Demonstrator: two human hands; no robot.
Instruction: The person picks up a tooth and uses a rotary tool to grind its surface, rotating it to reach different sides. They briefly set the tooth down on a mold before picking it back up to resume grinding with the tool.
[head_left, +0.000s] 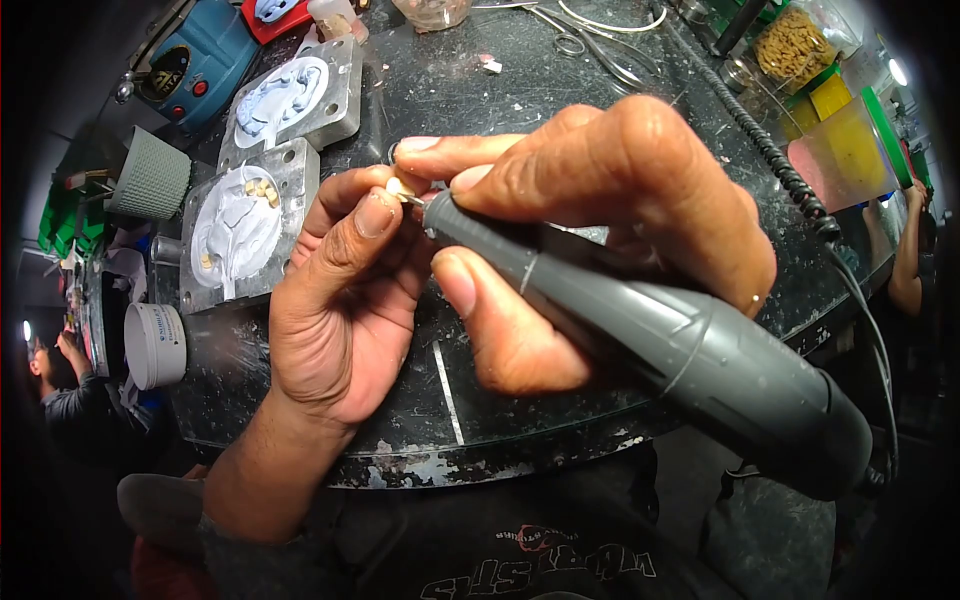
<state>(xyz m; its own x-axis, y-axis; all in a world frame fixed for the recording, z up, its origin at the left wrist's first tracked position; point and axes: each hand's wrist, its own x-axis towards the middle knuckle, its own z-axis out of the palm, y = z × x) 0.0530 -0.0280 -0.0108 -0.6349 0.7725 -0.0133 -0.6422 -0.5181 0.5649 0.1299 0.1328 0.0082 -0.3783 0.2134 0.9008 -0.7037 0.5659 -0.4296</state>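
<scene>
My right hand (610,200) is closed round a dark grey rotary handpiece (640,320), whose thick rear end points to the lower right. The slim bur (411,200) at its nose meets a small cream-coloured artificial tooth (397,188). Thumb and fingers of my left hand (345,290) pinch that tooth, so most of it is hidden. Left of the hands lies a metal denture flask half (300,215) filled with pale plaster, and several cream teeth (260,190) rest in its mould. Behind it is a second flask half (345,95) with a bluish arch-shaped mould.
A white tub (155,345) and a grey woven-textured pot (152,178) stand at left, near a blue machine (200,60). A coiled cord (775,150) runs down the right side. Scissor-like tools (600,45) and lidded containers (840,140) lie farther back. A person (75,380) is at far left.
</scene>
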